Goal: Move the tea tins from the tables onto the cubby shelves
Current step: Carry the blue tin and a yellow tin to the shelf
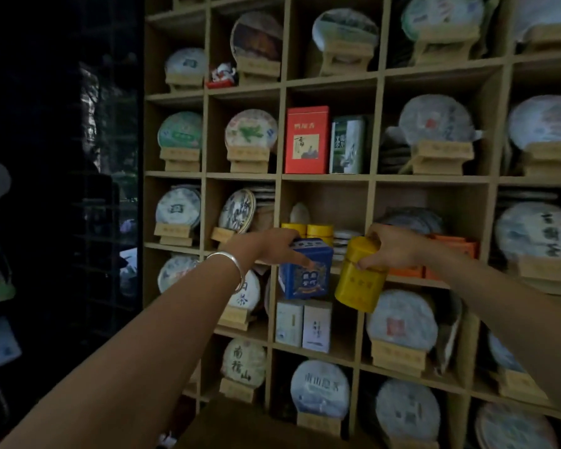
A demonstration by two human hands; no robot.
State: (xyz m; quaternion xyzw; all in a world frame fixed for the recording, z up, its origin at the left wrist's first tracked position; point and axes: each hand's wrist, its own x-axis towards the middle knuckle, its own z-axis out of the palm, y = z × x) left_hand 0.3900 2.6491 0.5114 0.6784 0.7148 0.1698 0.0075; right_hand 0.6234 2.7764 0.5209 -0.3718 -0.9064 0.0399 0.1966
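My left hand (269,247) grips a blue square tea tin (305,273) by its top, in front of a middle cubby of the wooden cubby shelves (324,177). Beside it, my right hand (392,247) holds a yellow round tea tin (358,283) by its lid, tilted, just in front of the same cubby's front edge. Two yellow round tins (308,231) stand inside that cubby, behind the blue tin. A silver bangle (230,260) circles my left wrist.
Most cubbies hold paper-wrapped tea cakes on wooden stands. A red box (306,140) and a green-white box (347,145) fill the cubby above. Two white boxes (303,325) sit below, orange boxes (447,254) to the right. A dark glass wall (78,189) lies left.
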